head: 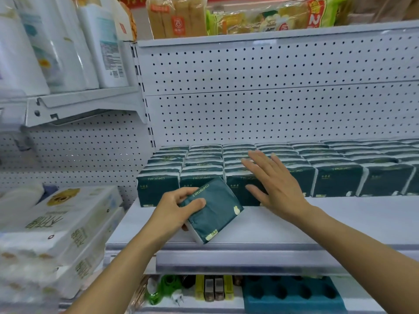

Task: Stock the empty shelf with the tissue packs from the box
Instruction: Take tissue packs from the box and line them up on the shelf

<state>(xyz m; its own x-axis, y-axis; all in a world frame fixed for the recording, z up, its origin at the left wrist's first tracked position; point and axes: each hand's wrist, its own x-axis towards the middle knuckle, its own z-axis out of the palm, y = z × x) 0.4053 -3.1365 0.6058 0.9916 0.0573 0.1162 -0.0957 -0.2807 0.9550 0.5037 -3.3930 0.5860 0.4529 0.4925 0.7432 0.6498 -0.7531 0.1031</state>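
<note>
Dark-green soft plastic-wrapped tissue pack (212, 211): your left hand (174, 209) is gripping its short end; light, squashy. Right hand (275, 180) is hovering, fingers spread, empty.

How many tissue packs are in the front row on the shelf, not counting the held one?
6 visible: leftmost, second, third behind the right hand, fourth, fifth, sixth. More may continue past the right edge.
</note>
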